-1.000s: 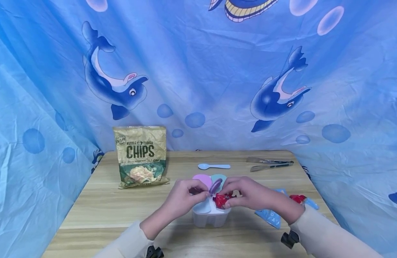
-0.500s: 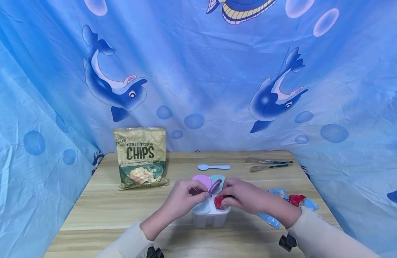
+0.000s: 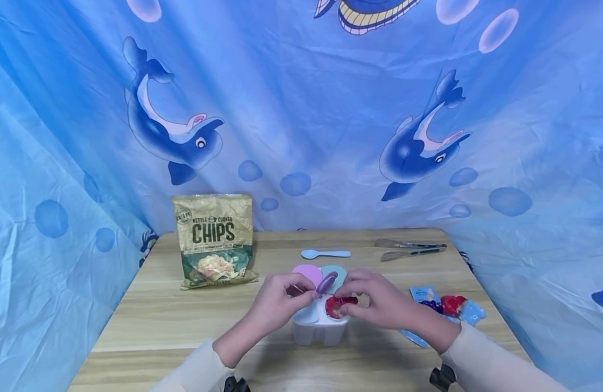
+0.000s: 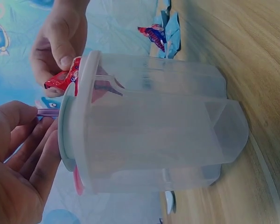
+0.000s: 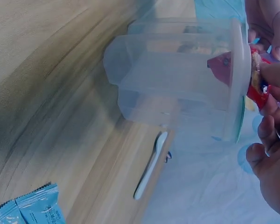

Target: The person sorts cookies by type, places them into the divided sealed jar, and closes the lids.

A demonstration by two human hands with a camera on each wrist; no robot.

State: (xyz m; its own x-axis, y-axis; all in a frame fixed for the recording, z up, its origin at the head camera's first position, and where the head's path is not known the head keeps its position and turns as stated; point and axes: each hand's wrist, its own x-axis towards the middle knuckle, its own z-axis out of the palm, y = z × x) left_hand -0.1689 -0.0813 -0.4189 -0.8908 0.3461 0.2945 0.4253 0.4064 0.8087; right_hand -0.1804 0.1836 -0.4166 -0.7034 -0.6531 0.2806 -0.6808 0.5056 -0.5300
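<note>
A clear plastic container [image 3: 318, 333] with several round coloured lids stands upright on the table. My left hand [image 3: 278, 299] pinches the purple lid [image 3: 326, 283], which is tilted up on edge over the container's top. With thumb and fingers, my right hand [image 3: 377, 300] holds a red snack packet [image 3: 333, 308] at the uncovered opening on the near right. Through the clear wall in the right wrist view, the lower part of the red packet [image 5: 220, 68] shows inside the compartment. The pink lid [image 3: 307, 275], green lid [image 3: 334, 276] and pale blue lid [image 3: 307, 314] lie flat.
A chips bag [image 3: 215, 239] stands at the back left. Behind the container lies a pale blue spoon [image 3: 326, 254], with tongs [image 3: 411, 250] at the back right. Blue and red snack packets [image 3: 453, 306] lie right of my right forearm. A blue dolphin-print cloth [image 3: 301, 109] hangs behind the table.
The red packet has gone down from above the lids into the opening. My right hand has shifted slightly and loosened around it, showing more of the packet. My left hand stays on the purple lid.
</note>
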